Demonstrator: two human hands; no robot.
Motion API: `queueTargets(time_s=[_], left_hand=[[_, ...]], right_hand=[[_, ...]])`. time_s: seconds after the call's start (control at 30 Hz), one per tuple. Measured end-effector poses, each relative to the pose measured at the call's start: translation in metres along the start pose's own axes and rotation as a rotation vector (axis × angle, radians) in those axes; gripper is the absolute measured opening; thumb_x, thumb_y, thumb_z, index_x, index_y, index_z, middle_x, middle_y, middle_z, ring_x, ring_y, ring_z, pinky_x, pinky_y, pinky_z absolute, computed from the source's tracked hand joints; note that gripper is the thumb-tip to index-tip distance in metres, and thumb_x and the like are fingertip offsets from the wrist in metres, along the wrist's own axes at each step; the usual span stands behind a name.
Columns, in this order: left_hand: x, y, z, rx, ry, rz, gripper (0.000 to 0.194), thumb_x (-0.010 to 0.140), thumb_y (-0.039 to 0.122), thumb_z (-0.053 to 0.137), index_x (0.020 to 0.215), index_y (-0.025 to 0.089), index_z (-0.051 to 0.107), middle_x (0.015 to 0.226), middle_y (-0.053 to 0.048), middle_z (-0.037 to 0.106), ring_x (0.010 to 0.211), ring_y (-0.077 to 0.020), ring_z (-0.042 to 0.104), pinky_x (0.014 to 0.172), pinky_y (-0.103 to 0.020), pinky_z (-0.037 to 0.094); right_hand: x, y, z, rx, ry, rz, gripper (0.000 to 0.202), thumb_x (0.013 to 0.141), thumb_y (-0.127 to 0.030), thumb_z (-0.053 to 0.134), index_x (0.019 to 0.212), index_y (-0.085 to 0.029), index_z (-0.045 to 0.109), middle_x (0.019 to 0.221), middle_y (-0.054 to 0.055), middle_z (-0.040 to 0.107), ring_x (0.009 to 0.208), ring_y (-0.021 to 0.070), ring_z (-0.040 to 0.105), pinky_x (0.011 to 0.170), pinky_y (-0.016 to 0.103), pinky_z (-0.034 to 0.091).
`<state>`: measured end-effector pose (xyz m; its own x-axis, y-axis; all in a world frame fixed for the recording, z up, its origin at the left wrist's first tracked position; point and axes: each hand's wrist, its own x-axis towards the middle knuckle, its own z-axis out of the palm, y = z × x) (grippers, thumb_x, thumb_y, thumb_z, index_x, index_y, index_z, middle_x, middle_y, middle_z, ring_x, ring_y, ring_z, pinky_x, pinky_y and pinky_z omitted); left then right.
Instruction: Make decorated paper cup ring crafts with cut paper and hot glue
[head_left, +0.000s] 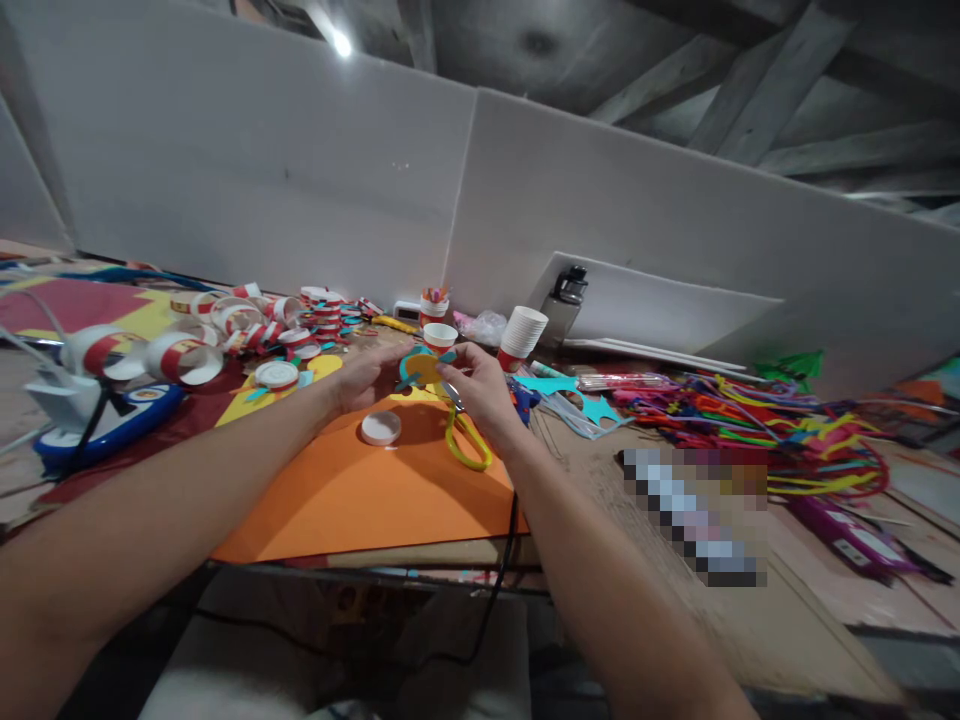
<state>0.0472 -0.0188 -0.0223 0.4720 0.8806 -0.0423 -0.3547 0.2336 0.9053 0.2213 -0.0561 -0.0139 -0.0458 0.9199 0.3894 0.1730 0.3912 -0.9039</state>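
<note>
My left hand and my right hand meet over the orange sheet. Between them is a round yellow paper cutout with blue paper strips. Fingers of my right hand pinch it at the upper right; my left hand grips its left side, though those fingertips are partly hidden. Just below my right hand, yellow-handled scissors lie with the blades partly covered. A small white lid-like disc rests on the sheet below my left hand. By my left forearm is a white cup piece with blue strips.
Cut red-and-white cup rings crowd the left side, near a blue glue gun. Behind my hands stand a paper cup and stacked cups. A bottle and colourful pipe cleaners are at right.
</note>
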Motion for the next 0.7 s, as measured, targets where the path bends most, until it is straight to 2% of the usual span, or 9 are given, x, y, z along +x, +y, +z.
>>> queueTargets(time_s=[0.1, 0.17, 0.23, 0.33, 0.43, 0.5, 0.6, 0.7], left_hand=[[0.005, 0.000, -0.006, -0.025, 0.059, 0.021, 0.026, 0.091, 0.035, 0.056, 0.099, 0.014, 0.070, 0.078, -0.006, 0.071, 0.062, -0.0142, 0.064, 0.050, -0.023, 0.047], [0.009, 0.000, -0.012, -0.041, 0.115, 0.049, 0.028, 0.092, 0.038, 0.055, 0.094, 0.014, 0.070, 0.076, -0.006, 0.071, 0.060, -0.0142, 0.064, 0.048, -0.022, 0.047], [0.012, 0.000, -0.016, -0.047, 0.168, 0.062, 0.031, 0.092, 0.041, 0.054, 0.088, 0.014, 0.069, 0.075, -0.007, 0.071, 0.060, -0.0153, 0.065, 0.046, -0.022, 0.046], [0.014, 0.001, -0.018, -0.062, 0.180, 0.073, 0.034, 0.091, 0.044, 0.053, 0.084, 0.014, 0.068, 0.074, -0.008, 0.072, 0.060, -0.0169, 0.066, 0.044, -0.023, 0.047], [0.011, 0.002, -0.015, -0.084, 0.119, 0.057, 0.034, 0.091, 0.044, 0.052, 0.088, 0.014, 0.069, 0.077, -0.009, 0.073, 0.060, -0.0176, 0.067, 0.045, -0.024, 0.048], [0.009, 0.002, -0.013, -0.092, 0.099, 0.037, 0.032, 0.091, 0.042, 0.053, 0.091, 0.014, 0.069, 0.080, -0.010, 0.074, 0.062, -0.0183, 0.068, 0.046, -0.025, 0.049], [0.006, 0.002, -0.010, -0.097, 0.109, 0.025, 0.029, 0.091, 0.039, 0.055, 0.093, 0.014, 0.070, 0.084, -0.010, 0.074, 0.066, -0.0194, 0.069, 0.050, -0.026, 0.051], [0.006, 0.002, -0.009, -0.116, 0.124, 0.029, 0.023, 0.090, 0.033, 0.057, 0.092, 0.014, 0.070, 0.084, -0.009, 0.073, 0.067, -0.0176, 0.068, 0.053, -0.026, 0.052]], right_hand=[[0.003, 0.002, -0.003, 0.092, 0.066, 0.033, 0.021, 0.068, -0.031, 0.068, 0.081, -0.018, 0.058, 0.078, -0.002, 0.062, 0.071, 0.0117, 0.057, 0.068, 0.025, 0.045], [0.006, 0.005, -0.009, 0.125, 0.123, 0.129, 0.023, 0.068, -0.031, 0.068, 0.082, -0.018, 0.055, 0.073, -0.003, 0.061, 0.065, 0.0109, 0.056, 0.061, 0.023, 0.044], [0.007, 0.010, -0.014, 0.070, 0.146, 0.257, 0.026, 0.066, -0.028, 0.070, 0.083, -0.019, 0.053, 0.066, -0.004, 0.057, 0.057, 0.0100, 0.053, 0.053, 0.022, 0.040], [0.005, 0.018, -0.015, -0.143, 0.060, 0.366, 0.028, 0.065, -0.022, 0.072, 0.086, -0.018, 0.053, 0.063, -0.005, 0.057, 0.055, 0.0105, 0.053, 0.052, 0.022, 0.040], [0.000, 0.023, -0.009, -0.433, -0.082, 0.323, 0.033, 0.066, -0.019, 0.073, 0.096, -0.018, 0.057, 0.071, -0.002, 0.063, 0.061, 0.0133, 0.058, 0.057, 0.024, 0.043], [-0.002, 0.022, -0.005, -0.611, -0.111, 0.245, 0.039, 0.069, -0.018, 0.072, 0.105, -0.018, 0.058, 0.080, 0.002, 0.067, 0.069, 0.0157, 0.061, 0.062, 0.026, 0.045], [-0.001, 0.013, -0.012, -0.828, -0.017, 0.127, 0.033, 0.081, -0.024, 0.064, 0.113, -0.018, 0.058, 0.095, 0.008, 0.070, 0.083, 0.0190, 0.064, 0.073, 0.029, 0.047], [0.002, 0.001, -0.033, -1.108, 0.129, 0.112, 0.028, 0.089, -0.031, 0.056, 0.110, -0.014, 0.062, 0.106, 0.015, 0.068, 0.099, 0.0246, 0.063, 0.085, 0.034, 0.046]])
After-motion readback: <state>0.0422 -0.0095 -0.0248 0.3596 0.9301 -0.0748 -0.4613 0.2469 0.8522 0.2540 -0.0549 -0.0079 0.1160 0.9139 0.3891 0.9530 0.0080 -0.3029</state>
